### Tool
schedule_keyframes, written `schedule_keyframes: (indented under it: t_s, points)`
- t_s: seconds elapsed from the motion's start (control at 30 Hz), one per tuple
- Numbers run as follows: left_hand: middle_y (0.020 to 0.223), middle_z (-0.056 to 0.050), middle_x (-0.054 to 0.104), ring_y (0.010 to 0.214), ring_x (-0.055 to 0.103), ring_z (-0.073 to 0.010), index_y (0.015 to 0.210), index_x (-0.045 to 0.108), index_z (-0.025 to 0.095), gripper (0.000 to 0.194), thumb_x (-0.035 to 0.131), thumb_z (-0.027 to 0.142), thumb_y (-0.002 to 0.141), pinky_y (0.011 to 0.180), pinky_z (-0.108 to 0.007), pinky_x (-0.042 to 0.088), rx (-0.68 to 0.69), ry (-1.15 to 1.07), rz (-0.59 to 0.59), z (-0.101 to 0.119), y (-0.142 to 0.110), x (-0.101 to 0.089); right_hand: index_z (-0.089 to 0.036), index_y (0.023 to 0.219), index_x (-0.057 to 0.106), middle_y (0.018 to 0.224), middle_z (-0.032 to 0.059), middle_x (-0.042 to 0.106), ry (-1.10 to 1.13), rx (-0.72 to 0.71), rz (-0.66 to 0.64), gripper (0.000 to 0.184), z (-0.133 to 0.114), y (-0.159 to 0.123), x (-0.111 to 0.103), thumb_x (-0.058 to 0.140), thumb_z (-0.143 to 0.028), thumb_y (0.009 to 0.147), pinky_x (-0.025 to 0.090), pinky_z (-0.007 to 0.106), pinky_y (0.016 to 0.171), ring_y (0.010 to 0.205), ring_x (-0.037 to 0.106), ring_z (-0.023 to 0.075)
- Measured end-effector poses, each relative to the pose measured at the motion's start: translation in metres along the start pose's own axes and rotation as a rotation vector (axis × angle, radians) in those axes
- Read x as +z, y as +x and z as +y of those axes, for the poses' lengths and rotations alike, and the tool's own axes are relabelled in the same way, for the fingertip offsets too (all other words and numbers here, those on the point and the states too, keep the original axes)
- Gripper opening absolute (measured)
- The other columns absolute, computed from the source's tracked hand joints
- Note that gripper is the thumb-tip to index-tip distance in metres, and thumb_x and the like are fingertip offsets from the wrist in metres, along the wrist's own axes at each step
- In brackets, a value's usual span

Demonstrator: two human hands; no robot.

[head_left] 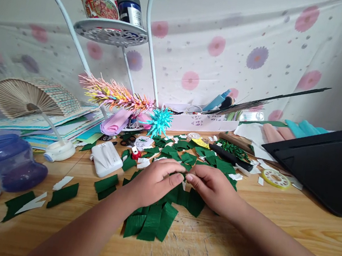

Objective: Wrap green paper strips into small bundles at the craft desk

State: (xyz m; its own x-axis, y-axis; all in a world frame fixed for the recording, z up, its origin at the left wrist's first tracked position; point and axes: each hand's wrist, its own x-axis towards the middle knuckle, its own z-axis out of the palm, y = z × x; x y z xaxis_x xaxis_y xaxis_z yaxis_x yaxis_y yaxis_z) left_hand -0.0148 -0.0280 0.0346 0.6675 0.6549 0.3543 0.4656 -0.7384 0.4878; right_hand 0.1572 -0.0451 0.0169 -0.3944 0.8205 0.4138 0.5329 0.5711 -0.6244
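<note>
My left hand [159, 181] and my right hand [213, 188] meet at their fingertips above a heap of green crepe paper pieces [150, 222]. Thumb and fingers of each are pinched together. A tiny dark bit shows where the fingertips come together, too small and covered to name. Cut green strips fan out below the hands, with more spread behind them. Past my right hand lie a black-handled tool [230, 157] and a bunch of twisted green pieces [234, 149].
A white case [106, 159], a purple tub [5, 161] and a hand fan [33, 97] stand at left. Yellow tape [275, 178] and a black panel [326, 169] are at right. Behind rise a turquoise spiky flower [160, 122] and a white stand [111, 32].
</note>
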Motion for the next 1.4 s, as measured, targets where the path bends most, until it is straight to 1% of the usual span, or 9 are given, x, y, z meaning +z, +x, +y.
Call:
schedule_keyframes:
  t_s: [0.13,0.27,0.37,0.47,0.6,0.97,1.17,1.27,1.4]
  points:
    - [0.066,0.0,0.054,0.064,0.049,-0.0115,0.069,0.056,0.015,0.029,0.034,0.03,0.082,0.059,-0.022,0.037,-0.123,-0.063,-0.087,0.0,0.002,0.004,-0.016,0.064,0.05,0.061,0.0011,0.051,-0.074,-0.051,-0.045,0.027,0.0,-0.001,-0.002,0.035,-0.027,0.084,0.035,0.022,0.054,0.06,0.046,0.0122]
    - [0.062,0.002,0.051,0.06,0.046,-0.0097,0.063,0.052,0.014,0.028,0.035,0.029,0.081,0.055,-0.02,0.036,-0.225,-0.212,-0.038,-0.002,0.003,0.004,-0.018,0.085,0.051,0.08,0.0044,0.055,-0.111,-0.157,-0.03,0.014,0.002,-0.003,-0.007,0.044,-0.028,0.079,0.039,0.026,0.063,0.072,0.049,0.015]
    - [0.061,0.0,0.052,0.059,0.047,-0.0096,0.062,0.052,0.013,0.032,0.035,0.032,0.081,0.056,-0.02,0.036,-0.276,-0.33,-0.07,-0.003,0.002,0.004,-0.019,0.098,0.045,0.092,0.0067,0.054,-0.174,-0.235,0.06,0.024,0.006,-0.003,-0.011,0.048,-0.018,0.075,0.041,0.029,0.068,0.081,0.048,0.0167]
    - [0.059,0.0,0.052,0.056,0.049,-0.0095,0.066,0.052,0.012,0.032,0.036,0.036,0.08,0.055,-0.021,0.038,-0.343,-0.505,-0.115,-0.004,0.001,0.007,-0.019,0.095,0.047,0.091,0.007,0.054,-0.224,-0.337,0.078,0.021,0.009,-0.002,-0.013,0.044,-0.011,0.075,0.041,0.03,0.07,0.084,0.048,0.017]
    - [0.054,0.001,0.049,0.047,0.047,-0.0068,0.064,0.048,0.012,0.034,0.037,0.04,0.078,0.046,-0.018,0.037,-0.44,-0.695,-0.198,-0.004,0.001,0.01,-0.018,0.082,0.052,0.08,0.0051,0.057,-0.268,-0.407,0.005,0.011,0.01,-0.001,-0.014,0.042,-0.016,0.079,0.04,0.029,0.068,0.078,0.05,0.0162]
    - [0.046,0.002,0.049,0.038,0.045,-0.0063,0.058,0.048,0.012,0.033,0.042,0.04,0.075,0.038,-0.017,0.035,-0.543,-0.911,-0.237,-0.008,0.002,0.013,-0.019,0.082,0.054,0.079,0.0048,0.058,-0.252,-0.379,-0.008,0.014,0.01,-0.001,-0.012,0.043,-0.012,0.078,0.041,0.026,0.066,0.076,0.052,0.015]
    - [0.046,0.002,0.048,0.036,0.041,-0.0047,0.057,0.045,0.012,0.029,0.046,0.037,0.072,0.034,-0.016,0.029,-0.527,-1.002,-0.233,-0.011,0.002,0.014,-0.018,0.085,0.053,0.081,0.0058,0.059,-0.236,-0.406,-0.022,0.018,0.009,-0.003,-0.01,0.04,-0.009,0.077,0.041,0.026,0.066,0.078,0.053,0.0152]
    - [0.044,0.004,0.048,0.032,0.038,-0.0028,0.056,0.044,0.012,0.028,0.048,0.036,0.072,0.038,-0.017,0.033,-0.521,-1.046,-0.222,-0.01,0.002,0.013,-0.018,0.089,0.052,0.085,0.006,0.059,-0.258,-0.448,-0.019,0.02,0.01,-0.003,-0.01,0.039,-0.007,0.078,0.041,0.026,0.067,0.08,0.053,0.0154]
    - [0.04,0.005,0.046,0.028,0.034,-0.0014,0.055,0.045,0.012,0.029,0.048,0.035,0.072,0.043,-0.019,0.038,-0.532,-1.079,-0.292,-0.011,0.002,0.012,-0.019,0.09,0.052,0.087,0.0057,0.06,-0.302,-0.511,-0.022,0.02,0.009,-0.003,-0.01,0.037,-0.009,0.08,0.041,0.027,0.067,0.079,0.053,0.0152]
